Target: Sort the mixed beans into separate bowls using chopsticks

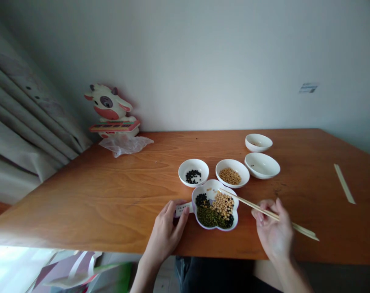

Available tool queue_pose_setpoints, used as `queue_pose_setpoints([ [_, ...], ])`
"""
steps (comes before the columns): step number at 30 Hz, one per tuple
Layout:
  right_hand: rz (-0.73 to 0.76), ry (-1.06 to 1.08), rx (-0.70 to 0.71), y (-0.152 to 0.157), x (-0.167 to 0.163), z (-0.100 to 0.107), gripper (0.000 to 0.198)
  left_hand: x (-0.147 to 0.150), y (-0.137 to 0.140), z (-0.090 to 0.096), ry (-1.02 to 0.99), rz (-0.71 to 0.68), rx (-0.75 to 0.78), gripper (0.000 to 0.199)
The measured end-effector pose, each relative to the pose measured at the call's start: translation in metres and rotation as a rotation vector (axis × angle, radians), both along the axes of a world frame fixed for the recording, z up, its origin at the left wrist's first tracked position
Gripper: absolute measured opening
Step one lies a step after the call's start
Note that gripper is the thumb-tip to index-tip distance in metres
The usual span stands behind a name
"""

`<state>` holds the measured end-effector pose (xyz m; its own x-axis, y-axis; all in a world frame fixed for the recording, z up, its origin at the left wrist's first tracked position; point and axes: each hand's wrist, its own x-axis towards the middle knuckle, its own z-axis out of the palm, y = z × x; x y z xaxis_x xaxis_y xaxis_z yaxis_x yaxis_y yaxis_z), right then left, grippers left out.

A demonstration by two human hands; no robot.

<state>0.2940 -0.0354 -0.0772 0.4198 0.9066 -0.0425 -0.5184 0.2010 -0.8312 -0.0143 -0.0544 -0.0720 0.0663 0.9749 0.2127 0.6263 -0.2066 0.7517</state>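
My left hand (169, 228) is closed around the short handle of a flower-shaped dish (195, 211) near the table's front edge. Inside the dish lie green beans (210, 217), pale yellow soybeans (224, 204) and black beans (202, 200), partly mixed. My right hand (275, 228) grips a pair of wooden chopsticks (254, 205), their tips over the dish's upper part by the soybeans. Whether the tips pinch a bean is too small to tell. Just behind the dish stand a white bowl (182, 176) with black beans and another white bowl (245, 176) with soybeans.
Two more white bowls (262, 172) (258, 143) stand back right, with a few tiny bits inside. A paper chopstick sleeve (344, 184) lies far right. At the back left sit a cow-shaped toy keyboard (113, 112) and a crumpled plastic bag (125, 145). A wall (203, 73) bounds the table (112, 203) behind.
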Motion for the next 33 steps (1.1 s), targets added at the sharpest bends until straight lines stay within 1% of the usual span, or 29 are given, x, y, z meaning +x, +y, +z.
queue_pose_setpoints([
  [2, -0.008, 0.011, -0.009, 0.002, -0.001, -0.002, 0.043, -0.001, 0.0, 0.0, -0.01, -0.019, 0.024, 0.031],
  [4, -0.026, 0.018, -0.017, 0.004, -0.004, -0.002, 0.043, -0.003, 0.001, -0.001, -0.026, -0.008, 0.04, 0.029],
  [6, -0.046, 0.019, -0.024, 0.006, -0.006, -0.002, 0.044, -0.006, 0.002, -0.005, -0.032, -0.005, 0.049, 0.028],
  [8, -0.063, 0.013, -0.031, 0.007, -0.008, -0.001, 0.044, -0.007, 0.004, -0.01, -0.033, 0.009, 0.089, 0.028],
  [10, -0.082, 0.001, -0.034, 0.007, -0.009, 0.0, 0.044, -0.007, 0.006, -0.013, -0.007, -0.004, 0.173, 0.026],
  [12, -0.1, -0.017, -0.032, 0.007, -0.009, -0.001, 0.044, -0.007, 0.007, -0.013, 0.02, 0.012, 0.301, 0.026],
  [14, -0.103, -0.043, -0.032, 0.006, -0.01, -0.003, 0.044, -0.008, 0.009, -0.006, 0.062, -0.016, 0.383, 0.026],
  [16, -0.1, -0.079, -0.032, 0.004, -0.012, -0.003, 0.045, -0.012, 0.013, 0.009, 0.133, -0.124, 0.385, 0.021],
  [18, -0.105, -0.128, -0.024, 0.002, -0.014, 0.002, 0.047, -0.016, 0.024, 0.03, 0.181, -0.259, 0.364, 0.009],
  [19, -0.108, -0.159, -0.015, 0.002, -0.015, 0.008, 0.048, -0.018, 0.031, 0.041, 0.198, -0.346, 0.356, 0.012],
  [21, -0.098, -0.236, 0.016, 0.004, -0.017, 0.027, 0.048, -0.021, 0.052, 0.059, 0.22, -0.519, 0.313, 0.022],
  [22, -0.079, -0.279, 0.036, 0.007, -0.018, 0.039, 0.049, -0.021, 0.064, 0.066, 0.23, -0.598, 0.308, 0.025],
  [24, -0.009, -0.366, 0.085, 0.018, -0.017, 0.067, 0.052, -0.022, 0.088, 0.071, 0.226, -0.719, 0.378, 0.025],
  [26, 0.097, -0.462, 0.128, 0.034, -0.016, 0.093, 0.057, -0.023, 0.11, 0.066, 0.116, -0.773, 0.457, 0.025],
  [28, 0.206, -0.55, 0.146, 0.049, -0.014, 0.112, 0.062, -0.026, 0.122, 0.054, 0.048, -0.744, 0.472, 0.028],
  [31, 0.349, -0.655, 0.138, 0.063, -0.015, 0.132, 0.063, -0.032, 0.123, 0.033, -0.047, -0.667, 0.45, 0.037],
  [33, 0.432, -0.736, 0.123, 0.065, -0.018, 0.144, 0.061, -0.035, 0.116, 0.022, -0.104, -0.618, 0.382, 0.045],
])
